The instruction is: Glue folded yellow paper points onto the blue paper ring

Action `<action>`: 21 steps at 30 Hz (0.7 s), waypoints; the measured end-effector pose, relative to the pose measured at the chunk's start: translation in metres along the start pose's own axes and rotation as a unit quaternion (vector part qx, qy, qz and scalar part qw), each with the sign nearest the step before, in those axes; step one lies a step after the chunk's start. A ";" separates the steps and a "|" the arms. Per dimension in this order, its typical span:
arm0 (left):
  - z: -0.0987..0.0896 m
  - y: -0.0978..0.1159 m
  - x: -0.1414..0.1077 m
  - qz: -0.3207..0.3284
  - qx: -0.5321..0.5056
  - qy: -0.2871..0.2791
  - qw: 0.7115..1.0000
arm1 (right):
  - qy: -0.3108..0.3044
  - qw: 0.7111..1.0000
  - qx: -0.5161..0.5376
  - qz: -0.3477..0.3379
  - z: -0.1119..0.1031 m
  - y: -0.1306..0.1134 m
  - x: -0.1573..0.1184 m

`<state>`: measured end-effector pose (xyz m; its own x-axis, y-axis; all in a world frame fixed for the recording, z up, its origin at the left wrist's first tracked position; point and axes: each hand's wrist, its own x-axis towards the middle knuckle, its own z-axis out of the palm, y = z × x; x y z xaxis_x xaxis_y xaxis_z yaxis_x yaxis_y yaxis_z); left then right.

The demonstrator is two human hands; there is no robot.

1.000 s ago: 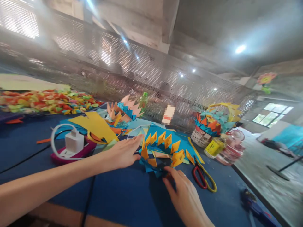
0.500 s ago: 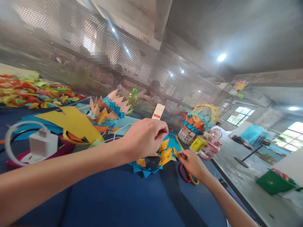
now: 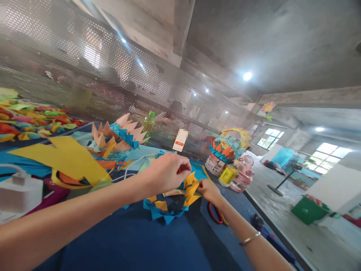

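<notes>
The left forearm slants in from the lower left, its hand raised with bent wrist and fingers curled down. The right forearm, a bangle near its wrist, reaches up from the lower right, that hand lower, fingers bent inward.
</notes>
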<state>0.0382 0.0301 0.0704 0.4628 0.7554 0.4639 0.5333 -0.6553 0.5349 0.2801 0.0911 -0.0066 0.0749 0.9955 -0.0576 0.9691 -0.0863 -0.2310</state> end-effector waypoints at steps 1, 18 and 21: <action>0.000 0.000 0.001 -0.003 -0.010 -0.006 1.000 | 0.013 0.999 0.036 0.002 -0.005 0.003 -0.001; 0.025 0.018 -0.007 -0.097 -0.483 -0.231 0.839 | -0.262 0.466 0.833 -0.146 0.043 -0.040 -0.156; 0.029 0.014 -0.004 -0.129 -0.438 -0.175 0.872 | -0.157 0.525 0.831 -0.098 0.054 -0.042 -0.149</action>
<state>0.0644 0.0182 0.0556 0.6769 0.7311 0.0857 -0.0232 -0.0952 0.9952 0.2156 -0.0552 -0.0403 -0.2827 0.9588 0.0281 -0.6108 -0.1574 -0.7760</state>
